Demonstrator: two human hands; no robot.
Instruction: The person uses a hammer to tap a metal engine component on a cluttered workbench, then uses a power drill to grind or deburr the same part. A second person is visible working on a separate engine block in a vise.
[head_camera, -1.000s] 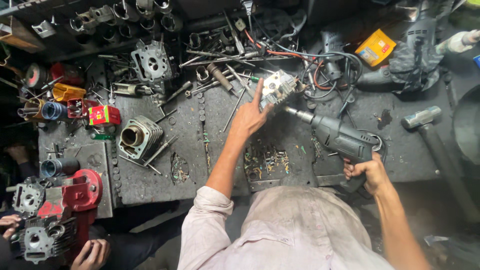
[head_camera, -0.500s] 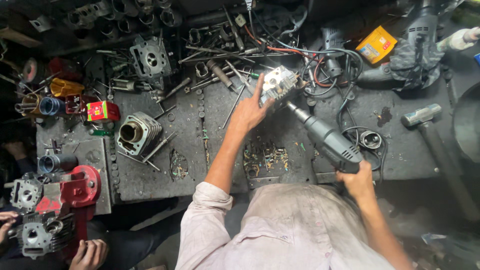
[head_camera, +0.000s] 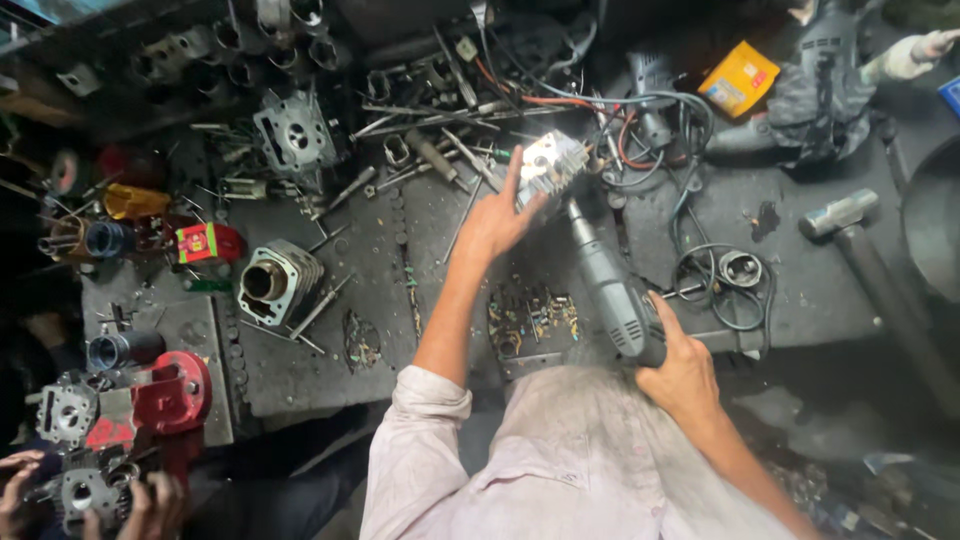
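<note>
My left hand (head_camera: 492, 222) grips a bright finned metal engine part (head_camera: 551, 167) and holds it on the dark workbench (head_camera: 420, 230). My right hand (head_camera: 683, 372) is closed on the handle of a grey power drill (head_camera: 607, 286). The drill's nose points up and left and meets the metal part just beside my left fingers. Its black cord (head_camera: 700, 270) loops on the bench to the right.
A finned cylinder (head_camera: 277, 281) lies at the left, a cylinder head (head_camera: 294, 133) behind it. Loose tools and bolts (head_camera: 440, 140) crowd the back. A hammer (head_camera: 868, 262) lies at the right, a yellow box (head_camera: 739, 78) far right. Another person's hands (head_camera: 25, 490) hold an engine piece at bottom left.
My right hand swung the drill from lying sideways at the right to pointing up at the metal part, and its nose now touches it. My left hand stayed on the part.
</note>
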